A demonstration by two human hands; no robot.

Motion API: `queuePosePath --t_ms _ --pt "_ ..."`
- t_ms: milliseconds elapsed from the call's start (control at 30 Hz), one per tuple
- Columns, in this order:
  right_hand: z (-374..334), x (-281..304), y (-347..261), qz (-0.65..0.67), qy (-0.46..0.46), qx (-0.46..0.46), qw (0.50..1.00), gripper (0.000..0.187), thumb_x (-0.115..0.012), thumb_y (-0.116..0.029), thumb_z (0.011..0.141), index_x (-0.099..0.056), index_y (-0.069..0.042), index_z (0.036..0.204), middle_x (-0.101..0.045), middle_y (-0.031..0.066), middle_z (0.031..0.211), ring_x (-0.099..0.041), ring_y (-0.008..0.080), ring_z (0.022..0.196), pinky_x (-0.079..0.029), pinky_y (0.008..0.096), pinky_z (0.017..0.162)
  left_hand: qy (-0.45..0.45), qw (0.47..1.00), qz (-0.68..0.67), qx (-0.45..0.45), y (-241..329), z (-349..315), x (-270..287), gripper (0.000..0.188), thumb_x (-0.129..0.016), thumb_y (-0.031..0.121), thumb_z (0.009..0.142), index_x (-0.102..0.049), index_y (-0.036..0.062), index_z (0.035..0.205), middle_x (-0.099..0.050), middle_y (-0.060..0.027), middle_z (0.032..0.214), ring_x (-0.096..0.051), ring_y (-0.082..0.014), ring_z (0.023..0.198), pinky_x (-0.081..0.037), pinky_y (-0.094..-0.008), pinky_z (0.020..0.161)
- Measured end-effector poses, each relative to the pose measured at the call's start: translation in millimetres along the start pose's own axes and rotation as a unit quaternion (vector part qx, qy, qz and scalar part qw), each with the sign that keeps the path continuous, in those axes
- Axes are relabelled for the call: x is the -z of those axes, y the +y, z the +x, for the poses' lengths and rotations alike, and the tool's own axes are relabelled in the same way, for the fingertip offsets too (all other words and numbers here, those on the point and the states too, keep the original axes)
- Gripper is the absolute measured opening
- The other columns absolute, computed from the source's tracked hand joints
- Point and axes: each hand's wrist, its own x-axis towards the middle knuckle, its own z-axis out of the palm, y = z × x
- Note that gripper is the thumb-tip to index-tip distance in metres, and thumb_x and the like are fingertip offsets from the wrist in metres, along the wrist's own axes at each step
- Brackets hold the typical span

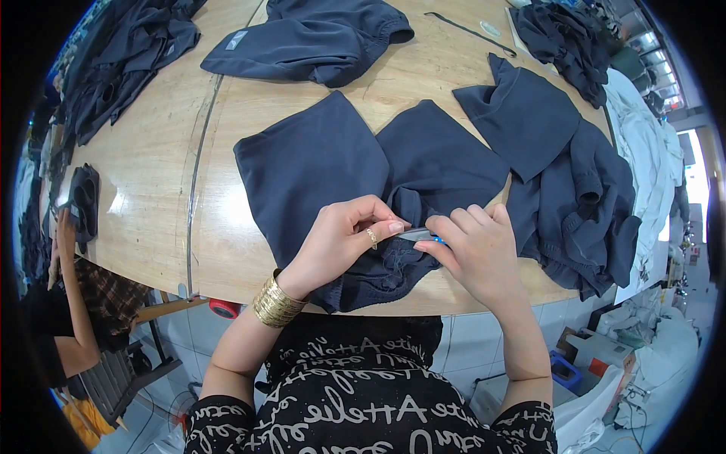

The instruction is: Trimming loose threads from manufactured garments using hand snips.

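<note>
A pair of dark navy shorts [314, 166] lies spread on the wooden table in front of me, legs pointing away and the gathered elastic waistband toward me. My left hand [336, 236], with a ring and a wide gold bracelet, pinches the cloth near the waistband between thumb and fingers. In my right hand [480, 253] is a small pair of thread snips [414, 234] with metal blades and a bit of blue. Their blades point left, up against the left fingertips at the waistband. Any thread there is too small to make out.
More dark garments lie on the table [151, 189]: a heap [582, 204] at right, another pair of shorts [318, 45] at the far side, piles [136, 45] at far left. A black cord [469, 32] lies at the back. At left, another person's arm [76, 303] reaches a dark folded piece.
</note>
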Motion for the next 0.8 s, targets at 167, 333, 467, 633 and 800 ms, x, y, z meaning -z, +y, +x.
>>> queuePosePath --t_ms 167,333,467,633,800 --pt "-4 3 8 0.040 0.026 -0.025 0.999 0.026 -0.068 -0.038 0.079 -0.059 -0.015 0.087 -0.049 -0.0008 0.072 -0.049 0.0162 0.068 -0.031 0.0329 0.067 0.037 0.998 -0.049 -0.034 5 -4 10 0.013 -0.058 0.011 0.094 -0.059 -0.0010 0.090 -0.069 -0.0037 0.092 -0.056 -0.0043 0.080 -0.046 -0.0212 0.075" --pt "-19 5 14 0.147 0.068 -0.145 0.976 0.030 -0.074 -0.034 0.075 -0.060 -0.012 0.092 -0.055 -0.0011 0.074 -0.051 0.0154 0.065 -0.032 0.0310 0.067 0.165 0.861 0.481 -0.011 23 -26 59 0.021 -0.071 0.003 0.075 -0.055 0.0044 0.089 -0.060 -0.0110 0.113 -0.054 -0.0267 0.099 -0.042 -0.0359 0.089" --pt "-27 -20 3 0.282 0.096 -0.221 0.929 0.033 -0.078 -0.025 0.075 -0.059 -0.009 0.098 -0.053 0.0008 0.074 -0.047 0.0123 0.063 -0.033 0.0272 0.060 0.040 0.930 0.326 -0.166 29 -16 30 0.028 -0.070 0.011 0.079 -0.058 0.0096 0.104 -0.058 -0.0100 0.119 -0.050 -0.0308 0.111 -0.038 -0.0381 0.094" --pt "-16 -21 -1 0.522 -0.004 -0.290 0.802 0.037 -0.076 -0.015 0.079 -0.059 -0.007 0.110 -0.046 -0.0020 0.074 -0.039 0.0058 0.064 -0.035 0.0208 0.057 -0.009 0.922 0.342 -0.180 20 -11 -6 0.033 -0.076 0.022 0.075 -0.058 0.0102 0.099 -0.058 -0.0080 0.117 -0.050 -0.0279 0.110 -0.037 -0.0389 0.093" --pt "-12 -27 -2 0.541 -0.043 -0.285 0.790 0.013 -0.071 -0.009 0.081 -0.064 -0.003 0.091 -0.039 -0.0084 0.064 -0.033 0.0012 0.060 -0.027 0.0188 0.055 0.019 0.907 0.379 -0.182 11 -11 -12 0.033 -0.077 0.024 0.073 -0.057 0.0095 0.095 -0.059 -0.0057 0.114 -0.051 -0.0255 0.108 -0.037 -0.0382 0.091"
